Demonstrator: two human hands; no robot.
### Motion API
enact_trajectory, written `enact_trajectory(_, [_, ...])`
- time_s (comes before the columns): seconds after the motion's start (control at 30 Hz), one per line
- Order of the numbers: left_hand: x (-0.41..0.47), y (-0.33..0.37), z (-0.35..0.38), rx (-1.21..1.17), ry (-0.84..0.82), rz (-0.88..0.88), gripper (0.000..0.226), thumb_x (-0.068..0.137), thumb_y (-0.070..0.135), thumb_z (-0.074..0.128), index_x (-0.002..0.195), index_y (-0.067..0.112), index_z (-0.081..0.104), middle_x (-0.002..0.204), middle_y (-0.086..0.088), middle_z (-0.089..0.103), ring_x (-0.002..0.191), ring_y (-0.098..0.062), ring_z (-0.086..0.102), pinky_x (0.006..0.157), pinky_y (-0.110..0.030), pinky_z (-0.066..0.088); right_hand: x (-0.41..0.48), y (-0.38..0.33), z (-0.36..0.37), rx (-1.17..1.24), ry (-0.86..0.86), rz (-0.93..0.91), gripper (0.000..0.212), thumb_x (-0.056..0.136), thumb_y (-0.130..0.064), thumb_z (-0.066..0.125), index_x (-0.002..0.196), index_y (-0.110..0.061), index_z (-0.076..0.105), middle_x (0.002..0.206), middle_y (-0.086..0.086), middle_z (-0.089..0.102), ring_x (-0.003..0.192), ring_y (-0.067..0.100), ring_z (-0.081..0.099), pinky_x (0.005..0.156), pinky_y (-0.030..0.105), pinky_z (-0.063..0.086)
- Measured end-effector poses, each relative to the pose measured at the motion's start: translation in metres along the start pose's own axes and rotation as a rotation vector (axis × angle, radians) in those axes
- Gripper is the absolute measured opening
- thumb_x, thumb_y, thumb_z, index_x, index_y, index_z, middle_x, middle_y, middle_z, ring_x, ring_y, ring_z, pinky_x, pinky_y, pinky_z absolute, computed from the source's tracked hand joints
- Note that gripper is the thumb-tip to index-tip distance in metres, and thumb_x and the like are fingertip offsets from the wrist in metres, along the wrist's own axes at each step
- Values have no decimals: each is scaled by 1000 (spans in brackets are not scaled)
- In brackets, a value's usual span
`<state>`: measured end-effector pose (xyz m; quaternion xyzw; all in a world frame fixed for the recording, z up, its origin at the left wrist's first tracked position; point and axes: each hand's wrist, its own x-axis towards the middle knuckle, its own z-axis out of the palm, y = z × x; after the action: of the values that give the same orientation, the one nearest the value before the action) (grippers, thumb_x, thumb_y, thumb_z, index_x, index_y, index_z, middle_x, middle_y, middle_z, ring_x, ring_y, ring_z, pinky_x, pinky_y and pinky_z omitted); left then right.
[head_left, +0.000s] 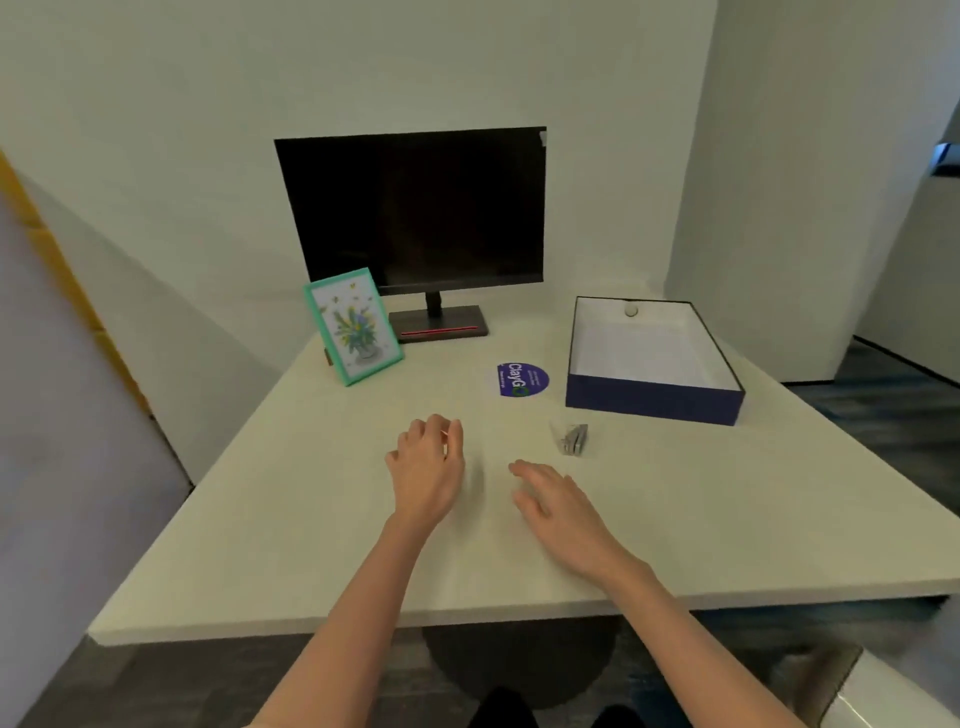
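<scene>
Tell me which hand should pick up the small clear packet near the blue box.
Right, probably. The right hand lies open and nearer the packet; the left hand is farther off and would have to reach across the right.

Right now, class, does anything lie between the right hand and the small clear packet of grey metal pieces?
Nothing visible does. Only bare white table separates the right hand from the small clear packet of grey metal pieces; the round purple sticker lies farther back.

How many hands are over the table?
2. The left hand is over the middle of the table, fingers curled; the right hand is beside it, fingers extended, near the small clear packet. Neither is hidden.
</scene>
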<state>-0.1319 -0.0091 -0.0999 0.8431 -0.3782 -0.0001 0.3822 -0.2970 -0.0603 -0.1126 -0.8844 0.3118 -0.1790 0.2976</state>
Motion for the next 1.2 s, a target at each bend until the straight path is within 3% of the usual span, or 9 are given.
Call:
enact_trajectory(0.17, [8,-69,-29,77,25,-112,30,99,35,34,104,18,58,107,-4,56,104,-27,50,90,-41,31,33,-8,36,-397,-150,37,61,100,-49,10,153,-19,2,161,-1,-10,148,12,-13,118,46,-15])
enact_trajectory(0.4, [5,-99,-37,65,43,-137,25,97,34,35,100,22,57,105,-1,55,104,-23,47,91,-39,29,43,-29,70,-521,-182,56,73,95,-59,4,152,-13,-6,159,5,-20,146,16,-21,115,49,-21])
enact_trajectory(0.5, [0,-101,-35,57,50,-114,22,98,32,36,97,22,56,102,1,54,102,-21,47,89,-36,27,54,-30,66,-458,-127,40,66,98,-54,10,153,-18,3,161,4,-11,148,16,-14,115,49,-20])
enact_trajectory(0.57, [-1,-101,-35,37,62,-108,22,98,31,37,97,22,56,100,2,53,100,-20,46,87,-33,24,64,-22,56,-439,16,53,60,98,-51,23,151,-22,20,160,5,8,149,18,1,116,50,-16])
enact_trajectory(0.67, [0,-100,-35,13,63,-122,22,98,32,37,97,21,56,99,1,54,99,-19,46,86,-33,24,76,-7,42,-305,113,79,51,86,-57,51,129,-30,49,135,-2,36,137,15,27,115,48,-13])
enact_trajectory(0.77, [1,-100,-35,32,47,-124,24,98,33,37,96,20,57,98,1,54,98,-20,46,86,-33,25,81,-2,42,-219,93,53,41,74,-60,64,105,-33,60,117,-6,38,126,12,36,115,46,-11])
enact_trajectory(0.93, [3,-93,-31,62,20,-114,26,98,35,36,95,21,57,95,1,54,97,-21,47,87,-34,26,89,-10,57,-111,130,29,25,73,-51,70,89,-33,65,112,-8,42,121,11,40,117,48,-10])
enact_trajectory(1.07, [5,-90,-28,73,-5,-55,22,96,33,41,97,22,59,95,3,54,99,-21,49,87,-33,27,90,-9,55,-32,167,46,11,79,-37,69,89,-33,68,110,-9,44,122,11,41,117,46,-11])
enact_trajectory(1.2, [10,-86,-21,149,-132,55,35,91,49,49,119,32,59,116,8,51,114,-16,43,92,-30,22,86,2,47,-58,203,108,20,79,-39,70,97,-31,68,106,-10,42,119,12,44,118,44,-1])
